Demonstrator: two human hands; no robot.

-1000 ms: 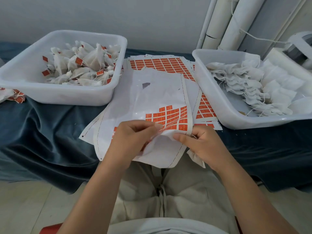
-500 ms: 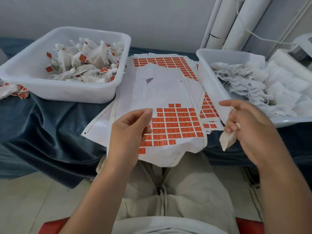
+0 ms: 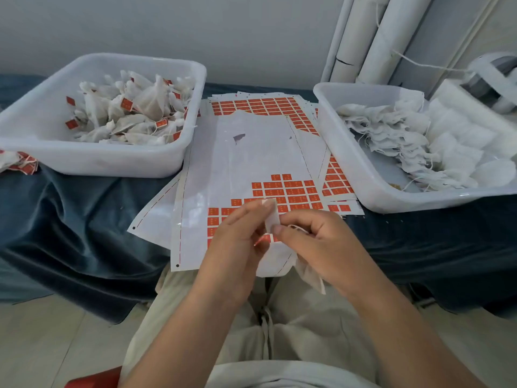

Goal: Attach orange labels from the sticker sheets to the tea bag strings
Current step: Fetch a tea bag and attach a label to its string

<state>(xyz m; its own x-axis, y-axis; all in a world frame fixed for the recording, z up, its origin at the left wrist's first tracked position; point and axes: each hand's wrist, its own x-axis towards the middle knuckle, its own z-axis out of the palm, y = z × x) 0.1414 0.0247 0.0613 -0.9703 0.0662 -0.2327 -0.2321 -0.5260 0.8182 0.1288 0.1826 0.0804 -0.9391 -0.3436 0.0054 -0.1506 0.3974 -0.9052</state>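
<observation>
Head view, person seated at a low table covered with a blue cloth [image 3: 70, 219].

The two hands meet over the near edge of the top sticker sheet [image 3: 237, 163], above the person's lap. The left hand [image 3: 237, 242] pinches a single label [image 3: 270, 221] between thumb and fingertips. The label is held upright, its white backing toward the camera and an orange edge showing at its lower end. The right hand [image 3: 316, 247] has its fingers curled around a tea bag [image 3: 310, 273], which hangs from beneath its palm just past the table's near edge. Its thumb presses against the right side of the label. A loop of string [image 3: 296, 227] lies across the right forefinger, just beside the label. Whether the string already touches the adhesive cannot be told.

The top sheet is mostly bare backing, and its remaining orange labels [image 3: 291, 191] are grouped at the near right. More sheets lie beneath it and fan out toward the far and right sides.

A left tub [image 3: 98, 163] holds tea bags with orange tags. A right tub [image 3: 391, 203], tilted on the sheets' right edge, holds untagged bags with loose strings. A few tagged bags [image 3: 16, 163] lie on the cloth at the far left edge. White tubes [image 3: 363, 37] stand against the far wall.
</observation>
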